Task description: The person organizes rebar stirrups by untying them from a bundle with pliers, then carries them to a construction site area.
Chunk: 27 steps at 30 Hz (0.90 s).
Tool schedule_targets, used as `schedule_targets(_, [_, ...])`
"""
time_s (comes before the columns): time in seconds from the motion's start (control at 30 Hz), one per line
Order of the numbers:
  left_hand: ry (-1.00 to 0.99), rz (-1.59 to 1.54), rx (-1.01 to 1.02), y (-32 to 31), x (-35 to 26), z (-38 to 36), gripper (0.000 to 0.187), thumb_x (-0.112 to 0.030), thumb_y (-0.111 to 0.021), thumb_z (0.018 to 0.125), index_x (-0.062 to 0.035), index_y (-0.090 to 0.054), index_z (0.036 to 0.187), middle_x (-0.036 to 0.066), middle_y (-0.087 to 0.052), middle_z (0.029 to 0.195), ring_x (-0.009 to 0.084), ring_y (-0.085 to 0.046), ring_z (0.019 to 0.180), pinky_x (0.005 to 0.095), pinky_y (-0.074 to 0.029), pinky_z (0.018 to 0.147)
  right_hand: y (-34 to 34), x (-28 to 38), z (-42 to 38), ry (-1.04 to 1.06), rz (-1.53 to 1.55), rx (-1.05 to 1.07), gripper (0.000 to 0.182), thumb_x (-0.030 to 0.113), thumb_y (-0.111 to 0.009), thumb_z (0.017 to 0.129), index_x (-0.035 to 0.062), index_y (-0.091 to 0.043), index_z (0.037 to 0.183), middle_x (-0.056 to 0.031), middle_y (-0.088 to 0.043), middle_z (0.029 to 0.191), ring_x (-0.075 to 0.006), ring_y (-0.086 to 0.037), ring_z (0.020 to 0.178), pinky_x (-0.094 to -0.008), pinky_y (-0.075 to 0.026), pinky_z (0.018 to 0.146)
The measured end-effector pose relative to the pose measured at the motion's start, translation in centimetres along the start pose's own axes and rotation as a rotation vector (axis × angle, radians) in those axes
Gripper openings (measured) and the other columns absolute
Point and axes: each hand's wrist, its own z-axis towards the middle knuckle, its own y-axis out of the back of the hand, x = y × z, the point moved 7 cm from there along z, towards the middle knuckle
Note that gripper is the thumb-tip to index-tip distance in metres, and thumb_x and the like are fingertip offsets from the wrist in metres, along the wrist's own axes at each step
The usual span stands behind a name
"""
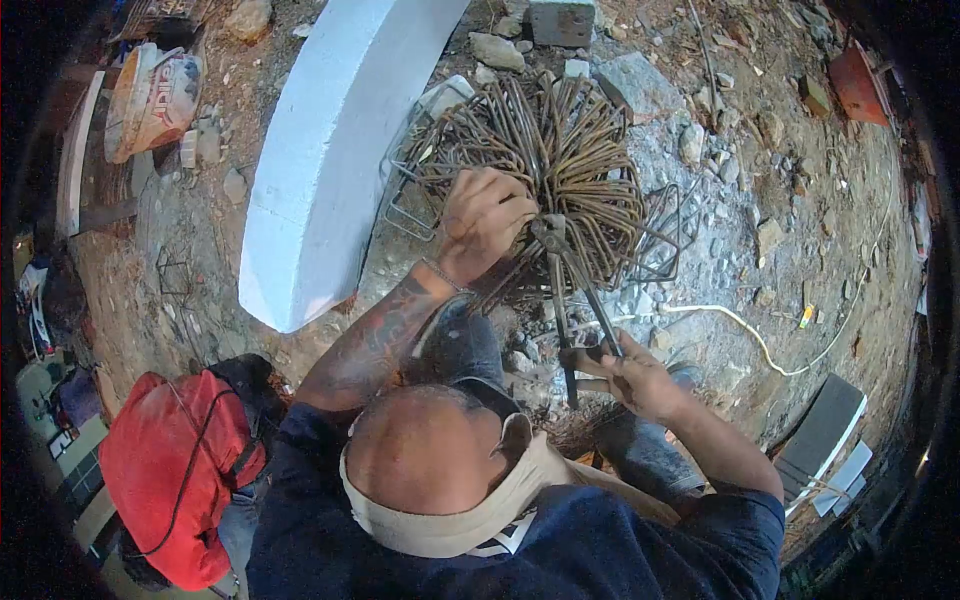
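A large fanned bundle of rusty bent rebar stirrups (595, 185) lies on the rubble in front of me. My left hand (487, 222) is closed at the bundle's near left side, its fingers curled; what they pinch is hidden. Long-handled pincers (557, 275) are in my right hand (642, 380), whose fingers reach across the two spread handles. The pincers' head rests against the near side of the bundle, just right of my left hand. Whether the jaws grip anything cannot be made out.
A long pale blue-white block (325, 150) lies left of the bundle. A dirty bucket (155, 100) stands far left. Another person in a red top (175, 470) is at lower left. A white cord (740, 322) crosses the stony ground, with grey blocks (822, 440) at right.
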Motion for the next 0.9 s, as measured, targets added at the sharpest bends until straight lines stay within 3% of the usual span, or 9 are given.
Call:
schedule_targets(0.07, [-0.013, 0.027, -0.005, 0.0, -0.1, -0.5, 0.011, -0.010, -0.066, 0.071, -0.0098, -0.064, 0.082, 0.004, -0.057, 0.085, 0.0239, -0.053, 0.088, 0.0382, -0.038, 0.078, -0.1, 0.9, -0.2, 0.095, -0.390, -0.002, 0.042, 0.015, -0.047, 0.093, 0.0025, -0.032, 0.131, -0.0114, -0.052, 0.113, -0.0183, -0.051, 0.101, -0.0339, -0.042, 0.089])
schedule_targets(0.1, [-0.025, 0.054, -0.009, 0.1, -0.4, -0.7, 0.011, -0.010, -0.066, 0.071, -0.0093, -0.064, 0.082, 0.005, -0.057, 0.087, 0.0243, -0.053, 0.089, 0.0388, -0.038, 0.079, -0.5, 1.3, -0.5, 0.095, -0.389, -0.004, 0.042, 0.015, -0.047, 0.093, 0.0025, -0.032, 0.131, -0.0114, -0.052, 0.113, -0.0183, -0.051, 0.101, -0.0339, -0.042, 0.089])
schedule_targets(0.2, [-0.016, 0.107, 0.008, 0.1, -0.5, -0.7, 0.013, -0.011, -0.066, 0.071, -0.0089, -0.062, 0.083, 0.005, -0.055, 0.089, 0.0252, -0.052, 0.087, 0.0394, -0.038, 0.080, -1.4, 2.8, -0.8, 0.135, -0.666, -0.036, 0.036, 0.016, -0.050, 0.091, 0.0015, -0.039, 0.122, -0.0139, -0.052, 0.119, -0.0209, -0.047, 0.114, -0.0368, -0.038, 0.096])
schedule_targets(0.27, [-0.034, 0.079, 0.059, -0.2, 0.0, -0.2, 0.014, -0.011, -0.067, 0.070, -0.0096, -0.062, 0.084, 0.006, -0.054, 0.088, 0.0254, -0.051, 0.086, 0.0392, -0.038, 0.079, 0.2, 2.1, -0.4, 0.070, -0.606, -0.067, 0.045, 0.022, -0.051, 0.092, 0.0000, -0.035, 0.129, -0.0096, -0.056, 0.109, -0.0142, -0.050, 0.088, -0.0292, -0.041, 0.083])
schedule_targets(0.33, [-0.061, 0.051, 0.103, -0.6, 0.2, -0.2, 0.016, -0.010, -0.068, 0.070, -0.0103, -0.062, 0.085, 0.006, -0.053, 0.088, 0.0255, -0.051, 0.085, 0.0390, -0.039, 0.078, 0.4, 2.6, -0.5, 0.116, -0.605, -0.057, 0.039, 0.022, -0.051, 0.092, 0.0007, -0.040, 0.123, -0.0097, -0.058, 0.104, -0.0146, -0.050, 0.086, -0.0299, -0.041, 0.081])
schedule_targets(0.4, [-0.074, 0.012, 0.052, -0.3, 0.6, -0.4, 0.018, -0.009, -0.070, 0.068, -0.0121, -0.063, 0.084, 0.005, -0.052, 0.084, 0.0251, -0.050, 0.084, 0.0381, -0.040, 0.075, 0.2, 3.5, -0.7, 0.175, -0.920, -0.064, 0.029, 0.022, -0.050, 0.093, 0.0019, -0.045, 0.113, -0.0098, -0.058, 0.099, -0.0149, -0.051, 0.087, -0.0313, -0.041, 0.079])
schedule_targets(0.43, [-0.076, 0.015, 0.048, -0.3, 0.7, -0.4, 0.018, -0.009, -0.070, 0.068, -0.0121, -0.063, 0.084, 0.005, -0.052, 0.084, 0.0251, -0.050, 0.084, 0.0381, -0.040, 0.075, 0.2, 4.0, -0.8, 0.189, -0.952, -0.084, 0.024, 0.023, -0.050, 0.093, 0.0025, -0.048, 0.104, -0.0095, -0.057, 0.090, -0.0151, -0.051, 0.086, -0.0325, -0.041, 0.079])
schedule_targets(0.73, [-0.002, -0.020, 0.052, -0.5, 0.8, -0.7, 0.014, -0.010, -0.071, 0.068, -0.0116, -0.065, 0.081, 0.005, -0.052, 0.084, 0.0257, -0.050, 0.084, 0.0374, -0.041, 0.073, 3.1, 3.6, 1.2, 0.261, -0.943, -0.054, 0.036, 0.032, -0.050, 0.093, 0.0019, -0.046, 0.111, -0.0071, -0.056, 0.091, -0.0159, -0.052, 0.086, -0.0318, -0.041, 0.082])
schedule_targets(0.9, [0.025, -0.028, 0.037, -0.6, 0.9, -0.5, 0.012, -0.010, -0.070, 0.069, -0.0115, -0.065, 0.080, 0.006, -0.052, 0.084, 0.0254, -0.050, 0.083, 0.0381, -0.040, 0.073, 4.1, 3.0, 1.8, 0.233, -0.963, -0.167, 0.044, 0.038, -0.051, 0.092, 0.0001, -0.043, 0.112, -0.0137, -0.060, 0.086, -0.0208, -0.059, 0.080, -0.0338, -0.047, 0.069])
